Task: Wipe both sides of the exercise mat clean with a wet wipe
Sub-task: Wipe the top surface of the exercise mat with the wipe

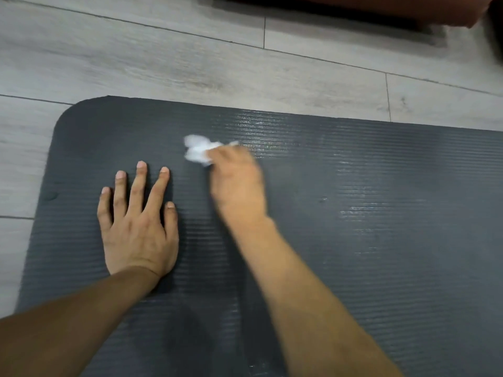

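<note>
Right hand (236,183): it is blurred; its fingers are curled around a crumpled white wet wipe (197,151) and hold it against the mat.
Left hand (137,216): it lies flat on the mat, palm down, fingers straight and a little spread; it holds nothing.
Position of the hands: the left hand is beside the right hand, to its left, with a strip of mat between them; both forearms come in from the lower edge of the view.
Wet wipe: it sticks out past the fingertips of the right hand, on the far side, and touches the mat surface.
Exercise mat (381,240): dark grey, with fine ribs running across; it lies flat on the floor and fills most of the lower part of the view; its rounded corner is at the far left.
Mat surface: some ribs beyond the right hand and to its right are shiny, and the part around the left hand looks dull.
Floor (163,63): light grey planks with wood grain, visible beyond the mat and on its left.
Far edge: a dark brown object (381,6) is at the top right; I cannot tell what it is.
</note>
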The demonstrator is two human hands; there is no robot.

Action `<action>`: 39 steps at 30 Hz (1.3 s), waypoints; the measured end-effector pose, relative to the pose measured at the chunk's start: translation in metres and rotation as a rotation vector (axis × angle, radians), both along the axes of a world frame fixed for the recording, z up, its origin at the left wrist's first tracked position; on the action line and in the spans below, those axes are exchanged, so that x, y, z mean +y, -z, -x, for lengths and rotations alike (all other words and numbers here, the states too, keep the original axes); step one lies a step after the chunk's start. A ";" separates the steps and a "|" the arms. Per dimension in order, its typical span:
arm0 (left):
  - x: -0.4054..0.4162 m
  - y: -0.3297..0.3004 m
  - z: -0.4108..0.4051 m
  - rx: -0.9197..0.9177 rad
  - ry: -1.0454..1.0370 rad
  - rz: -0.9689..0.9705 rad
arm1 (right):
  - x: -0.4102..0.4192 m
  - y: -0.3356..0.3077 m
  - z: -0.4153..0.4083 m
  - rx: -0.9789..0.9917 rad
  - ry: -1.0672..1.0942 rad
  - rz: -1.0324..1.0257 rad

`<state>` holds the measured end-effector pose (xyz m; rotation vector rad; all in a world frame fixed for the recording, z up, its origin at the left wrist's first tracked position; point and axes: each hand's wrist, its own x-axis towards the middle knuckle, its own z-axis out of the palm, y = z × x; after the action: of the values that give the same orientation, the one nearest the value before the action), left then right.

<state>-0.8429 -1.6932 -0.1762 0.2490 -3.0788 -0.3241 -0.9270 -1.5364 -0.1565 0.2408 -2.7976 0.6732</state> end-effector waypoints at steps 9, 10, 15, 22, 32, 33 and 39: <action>0.000 0.001 0.000 0.011 0.001 -0.006 | 0.171 -0.007 -0.009 -0.066 0.508 -0.167; 0.000 0.001 0.000 0.012 0.003 -0.006 | 0.168 -0.008 -0.011 -0.079 0.609 -0.145; -0.002 0.003 0.000 0.023 0.002 -0.009 | 0.016 -0.004 -0.030 -0.030 0.137 -0.003; -0.001 0.001 0.001 0.022 0.002 -0.032 | 0.085 -0.002 -0.046 0.012 -0.051 -0.131; 0.000 0.005 0.000 0.030 -0.007 -0.039 | 0.006 0.001 -0.067 -0.034 0.163 -0.010; -0.001 0.005 0.001 0.032 -0.008 -0.049 | -0.023 -0.001 -0.075 -0.067 0.024 -0.028; 0.000 0.004 0.001 0.015 0.004 -0.050 | 0.086 0.010 -0.084 0.043 0.043 -0.146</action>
<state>-0.8438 -1.6935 -0.1800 0.2410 -3.0600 -0.4009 -0.8429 -1.4502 -0.1666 0.2189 -2.8049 0.4498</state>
